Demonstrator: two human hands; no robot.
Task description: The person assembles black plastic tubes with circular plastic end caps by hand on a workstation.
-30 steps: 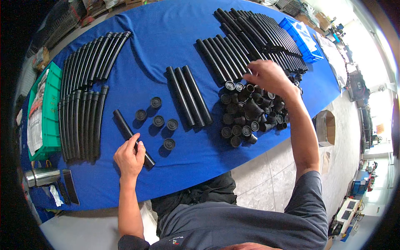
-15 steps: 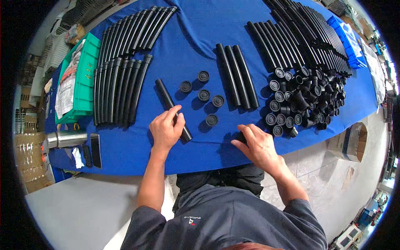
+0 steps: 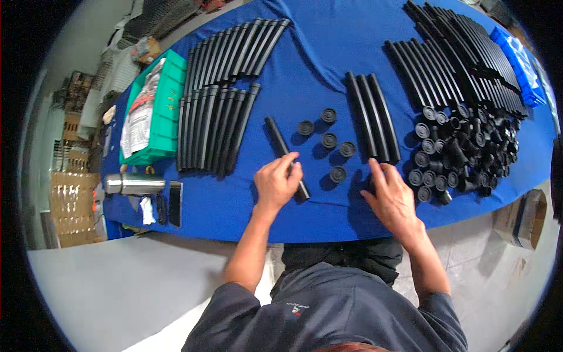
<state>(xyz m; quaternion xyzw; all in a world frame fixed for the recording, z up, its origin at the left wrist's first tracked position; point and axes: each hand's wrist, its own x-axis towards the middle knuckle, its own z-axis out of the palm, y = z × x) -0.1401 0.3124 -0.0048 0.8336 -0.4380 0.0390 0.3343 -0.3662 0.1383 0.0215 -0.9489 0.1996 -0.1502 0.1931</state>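
1. Compared with a second ago, the right hand has left the cap pile and is now just beside the near ends of the three tubes.
2. The left hand stays on the single tube, which lies slanted beside five loose caps.
3. Left fingers bend over the tube's middle; how firmly, I cannot tell.
4. Right hand is palm down, thumb apart; whether it holds anything is hidden.

A green plastic crate stands near a steel flask. Crumpled white tissue lies near a smartphone; a cardboard box stands on the floor.
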